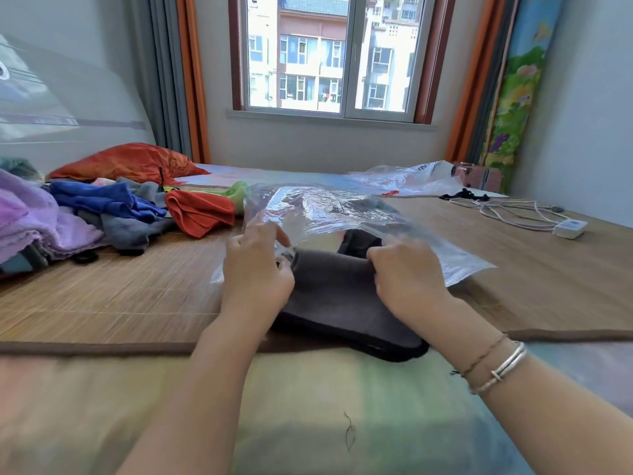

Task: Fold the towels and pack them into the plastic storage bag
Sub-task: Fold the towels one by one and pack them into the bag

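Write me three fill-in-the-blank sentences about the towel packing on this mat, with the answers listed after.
1. Both hands, left and right, slide a folded ____ towel into the bag.
2. The bag is made of clear ____.
3. The bracelets sit on the ____ wrist.

Missing words: grey; plastic; right

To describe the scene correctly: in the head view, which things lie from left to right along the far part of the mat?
Purple towel → blue towel → folded orange-red towel → clear plastic storage bag → white cable with adapter.
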Available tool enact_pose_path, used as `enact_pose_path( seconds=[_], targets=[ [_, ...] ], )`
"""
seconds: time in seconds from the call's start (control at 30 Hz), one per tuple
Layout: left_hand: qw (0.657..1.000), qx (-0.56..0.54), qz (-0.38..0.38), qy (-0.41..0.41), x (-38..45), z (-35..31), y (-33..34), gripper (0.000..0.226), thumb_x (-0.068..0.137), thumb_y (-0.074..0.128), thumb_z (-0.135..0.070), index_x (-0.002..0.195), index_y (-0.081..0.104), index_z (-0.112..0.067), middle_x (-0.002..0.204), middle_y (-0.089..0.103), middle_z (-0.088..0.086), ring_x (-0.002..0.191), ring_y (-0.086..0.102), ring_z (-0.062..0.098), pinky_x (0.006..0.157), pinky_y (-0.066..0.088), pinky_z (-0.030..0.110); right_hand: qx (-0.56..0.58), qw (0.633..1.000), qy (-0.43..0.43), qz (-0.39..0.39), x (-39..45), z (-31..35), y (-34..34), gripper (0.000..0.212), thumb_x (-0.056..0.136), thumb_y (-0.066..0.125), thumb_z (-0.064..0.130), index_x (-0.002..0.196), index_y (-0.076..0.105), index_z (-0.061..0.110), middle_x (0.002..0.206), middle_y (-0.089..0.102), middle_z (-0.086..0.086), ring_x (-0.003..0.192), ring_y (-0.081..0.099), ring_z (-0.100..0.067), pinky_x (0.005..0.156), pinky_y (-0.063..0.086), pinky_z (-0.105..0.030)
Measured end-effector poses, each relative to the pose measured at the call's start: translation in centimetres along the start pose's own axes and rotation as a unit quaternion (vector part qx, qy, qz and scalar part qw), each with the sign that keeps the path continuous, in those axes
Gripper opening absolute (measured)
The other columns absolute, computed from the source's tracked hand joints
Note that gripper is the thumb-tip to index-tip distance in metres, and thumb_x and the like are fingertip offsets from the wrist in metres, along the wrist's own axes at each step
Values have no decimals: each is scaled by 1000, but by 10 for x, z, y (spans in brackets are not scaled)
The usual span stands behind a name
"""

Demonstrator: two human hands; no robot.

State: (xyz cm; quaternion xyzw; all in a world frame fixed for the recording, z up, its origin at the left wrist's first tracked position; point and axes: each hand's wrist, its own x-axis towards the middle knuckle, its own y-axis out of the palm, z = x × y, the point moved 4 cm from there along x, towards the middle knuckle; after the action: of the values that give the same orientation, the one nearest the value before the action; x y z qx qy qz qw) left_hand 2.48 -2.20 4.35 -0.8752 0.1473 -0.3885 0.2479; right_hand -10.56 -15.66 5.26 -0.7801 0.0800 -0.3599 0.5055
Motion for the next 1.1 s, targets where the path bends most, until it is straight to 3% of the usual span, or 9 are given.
enact_pose_path(
  seconds=[0.1,0.2,0.33,0.43,0.57,0.67,0.8,0.9,1.1],
  targets=[
    [999,37,30,18,3,3,14,29,72,59,0,77,62,-28,138,50,1,130,40,29,104,35,42,88,995,37,26,0,3,12,15,88,51,19,103,55,18,105,62,-7,98,60,-31,66,34,-30],
    [999,23,37,15,6,5,21,29,71,54,6,75,61,-22,141,47,0,133,38,24,105,32,41,178,983,26,47,6,11,23,22,87,51,30,104,53,16,100,62,-7,95,60,-31,66,40,-32],
    [999,-6,-11,47,5,1,24,31,72,48,10,82,47,-19,109,55,1,95,54,27,74,45,37,287,955,50,56,18,19,35,18,82,54,30,94,54,17,89,68,-4,89,63,-27,73,51,-36],
    [996,-17,-74,42,8,1,16,30,79,48,9,91,41,-17,95,58,5,79,54,28,64,44,41,336,936,103,0,27,16,34,21,87,52,28,103,55,15,92,68,-7,92,62,-27,69,44,-31],
    [994,-9,-105,39,14,-4,8,20,87,53,0,94,49,-17,82,60,7,69,57,30,63,47,43,266,958,103,-12,43,23,38,38,92,45,33,120,47,8,113,62,-12,109,54,-32,94,41,-45],
    [993,-4,-116,13,17,-3,9,24,85,49,3,79,55,-20,75,58,6,67,56,30,58,43,38,158,978,134,4,67,11,57,39,90,41,37,111,55,6,114,60,-14,110,53,-35,98,40,-51],
    [993,9,-114,9,21,-8,13,33,81,49,1,67,63,-25,91,68,-4,88,61,20,62,37,29,107,966,219,90,90,-25,92,58,94,38,40,134,42,-1,137,46,-26,126,43,-41,103,36,-55],
    [996,32,-82,12,21,-15,25,38,87,48,-1,93,71,-31,118,63,-16,103,58,12,69,32,22,162,937,228,210,88,-27,114,82,97,32,47,149,-8,-1,157,14,-22,142,19,-41,110,14,-65],
    [997,29,10,76,19,-30,55,59,86,48,-1,133,54,-36,146,45,-10,133,42,13,105,36,31,195,952,152,183,66,-5,114,87,97,29,56,149,-15,3,159,16,-14,144,19,-35,111,18,-62]
  ],
)
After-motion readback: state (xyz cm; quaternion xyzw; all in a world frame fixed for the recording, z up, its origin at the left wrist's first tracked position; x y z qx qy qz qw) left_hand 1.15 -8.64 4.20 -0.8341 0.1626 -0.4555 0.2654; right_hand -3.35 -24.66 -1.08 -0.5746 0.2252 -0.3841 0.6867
